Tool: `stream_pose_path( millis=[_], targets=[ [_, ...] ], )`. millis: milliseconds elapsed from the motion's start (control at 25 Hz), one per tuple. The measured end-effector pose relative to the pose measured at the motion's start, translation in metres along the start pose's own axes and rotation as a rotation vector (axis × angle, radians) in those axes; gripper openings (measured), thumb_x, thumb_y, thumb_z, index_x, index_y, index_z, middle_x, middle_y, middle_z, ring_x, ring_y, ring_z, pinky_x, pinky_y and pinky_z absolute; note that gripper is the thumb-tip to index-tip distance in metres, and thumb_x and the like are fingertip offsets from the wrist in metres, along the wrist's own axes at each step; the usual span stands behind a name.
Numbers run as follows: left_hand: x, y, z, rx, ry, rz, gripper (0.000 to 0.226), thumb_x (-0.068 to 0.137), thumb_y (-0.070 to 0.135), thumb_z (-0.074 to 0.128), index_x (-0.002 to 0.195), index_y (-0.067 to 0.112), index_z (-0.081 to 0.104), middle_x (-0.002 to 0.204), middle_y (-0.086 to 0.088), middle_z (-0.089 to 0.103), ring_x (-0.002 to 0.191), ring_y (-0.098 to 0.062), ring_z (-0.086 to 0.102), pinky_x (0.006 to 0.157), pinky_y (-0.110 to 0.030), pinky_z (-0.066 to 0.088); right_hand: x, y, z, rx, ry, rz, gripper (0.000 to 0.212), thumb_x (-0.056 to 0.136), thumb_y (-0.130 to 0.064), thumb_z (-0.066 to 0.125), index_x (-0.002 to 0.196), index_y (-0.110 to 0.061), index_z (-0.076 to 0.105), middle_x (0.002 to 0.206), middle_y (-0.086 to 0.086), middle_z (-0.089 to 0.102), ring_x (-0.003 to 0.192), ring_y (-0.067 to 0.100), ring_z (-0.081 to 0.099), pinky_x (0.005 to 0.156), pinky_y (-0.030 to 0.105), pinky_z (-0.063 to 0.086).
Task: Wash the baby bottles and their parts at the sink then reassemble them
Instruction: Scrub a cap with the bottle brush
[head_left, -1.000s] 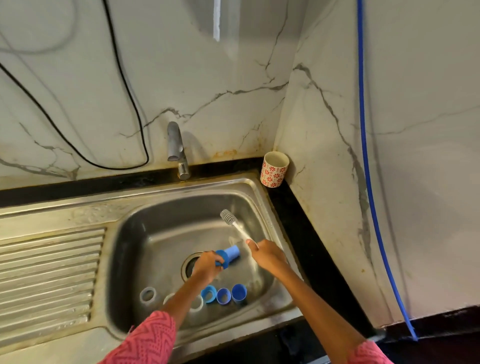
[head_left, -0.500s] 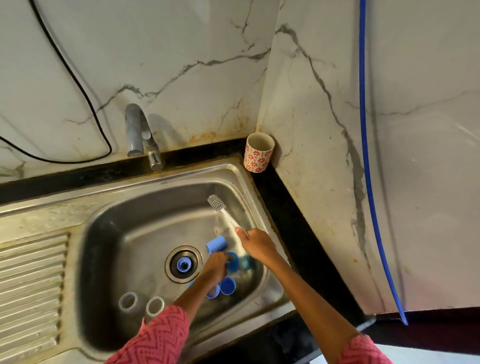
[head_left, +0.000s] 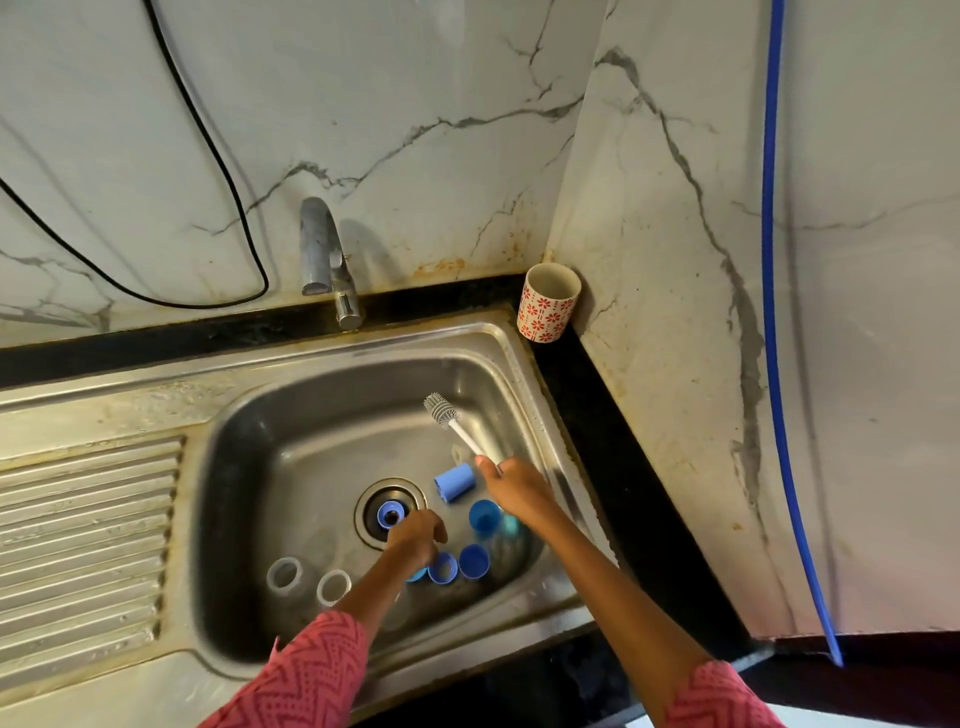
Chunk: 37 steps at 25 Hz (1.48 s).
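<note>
Inside the steel sink (head_left: 291, 364) stand two clear baby bottles (head_left: 284, 576) (head_left: 333, 587), mouths up, at the front left. A blue ring (head_left: 390, 513) sits in the drain. A blue cap (head_left: 455, 482) lies on its side right of the drain, and more blue caps (head_left: 484, 515) (head_left: 474, 561) and a blue collar (head_left: 443, 567) lie nearer the front. My left hand (head_left: 418, 535) hovers at the drain's right edge, fingers loosely curled beside the blue ring, holding nothing visible. My right hand (head_left: 514, 488) grips the white handle of a bottle brush (head_left: 441, 408), its bristle head pointing up and back.
The tap (head_left: 324, 249) stands at the sink's back edge, with no water running. A red-flowered cup (head_left: 548, 301) sits in the back right corner on the black counter. A ribbed drainboard (head_left: 88, 530) lies to the left. A black cable and a blue hose (head_left: 771, 312) hang on the walls.
My left hand let go of the blue cap, which now lies in the sink, and moved left to the drain. My right hand keeps holding the brush.
</note>
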<state>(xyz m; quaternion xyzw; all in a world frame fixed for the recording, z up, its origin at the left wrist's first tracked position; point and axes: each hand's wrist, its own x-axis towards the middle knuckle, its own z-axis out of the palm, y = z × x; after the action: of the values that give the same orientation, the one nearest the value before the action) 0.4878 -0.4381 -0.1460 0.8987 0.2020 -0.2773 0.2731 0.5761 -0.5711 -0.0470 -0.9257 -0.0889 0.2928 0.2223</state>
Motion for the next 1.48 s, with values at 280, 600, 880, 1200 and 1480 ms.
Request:
stream_pose_path(
  millis=[280, 600, 880, 1200, 1480],
  targets=[
    [-0.002, 0.037, 0.015, 0.315, -0.147, 0.209, 0.07, 0.072, 0.031, 0.078, 0.132, 0.028, 0.043, 0.131, 0.0, 0.053, 0.118, -0.022, 0.052, 0.096, -0.034, 0.039, -0.005, 0.007, -0.01, 0.004, 0.019, -0.019, 0.052, 0.099, -0.052, 0.027, 0.064, -0.017, 0.044, 0.063, -0.001, 0.044, 0.055, 0.01, 0.041, 0.051, 0.023, 0.03],
    [-0.025, 0.034, -0.018, -0.733, -0.138, 0.127, 0.015, 0.08, 0.029, 0.073, 0.087, 0.022, 0.063, 0.079, 0.002, 0.059, 0.069, -0.007, 0.057, 0.068, -0.021, 0.043, -0.003, 0.003, -0.028, 0.049, 0.02, -0.001, 0.053, 0.095, -0.059, 0.03, 0.062, -0.02, 0.044, 0.08, 0.01, 0.054, 0.083, 0.028, 0.057, 0.073, 0.033, 0.042],
    [-0.048, -0.026, -0.093, -1.779, 0.046, -0.245, 0.033, 0.091, 0.032, 0.046, 0.088, -0.001, 0.053, 0.062, -0.017, 0.058, 0.057, -0.027, 0.06, 0.061, -0.048, 0.057, -0.01, -0.018, -0.027, 0.162, -0.004, -0.028, 0.054, 0.095, -0.057, 0.034, 0.059, -0.017, 0.042, 0.059, -0.001, 0.043, 0.051, 0.015, 0.042, 0.046, 0.024, 0.03],
    [-0.037, -0.053, -0.181, -1.465, 0.221, -0.228, 0.022, 0.089, 0.019, 0.039, 0.079, 0.005, 0.054, 0.075, -0.012, 0.053, 0.063, -0.023, 0.055, 0.06, -0.03, 0.047, 0.0, -0.037, -0.004, 0.178, -0.027, -0.064, 0.052, 0.096, -0.054, 0.036, 0.059, -0.019, 0.042, 0.054, -0.004, 0.039, 0.046, 0.011, 0.037, 0.043, 0.022, 0.026],
    [0.032, 0.011, -0.251, -0.754, 0.63, -0.282, 0.05, 0.08, 0.052, 0.066, 0.093, 0.005, 0.056, 0.09, -0.011, 0.056, 0.088, -0.026, 0.055, 0.076, -0.032, 0.042, 0.024, -0.046, 0.008, 0.173, -0.036, 0.01, 0.051, 0.095, -0.056, 0.037, 0.058, -0.021, 0.039, 0.063, -0.003, 0.046, 0.069, 0.02, 0.049, 0.062, 0.025, 0.035]
  ],
)
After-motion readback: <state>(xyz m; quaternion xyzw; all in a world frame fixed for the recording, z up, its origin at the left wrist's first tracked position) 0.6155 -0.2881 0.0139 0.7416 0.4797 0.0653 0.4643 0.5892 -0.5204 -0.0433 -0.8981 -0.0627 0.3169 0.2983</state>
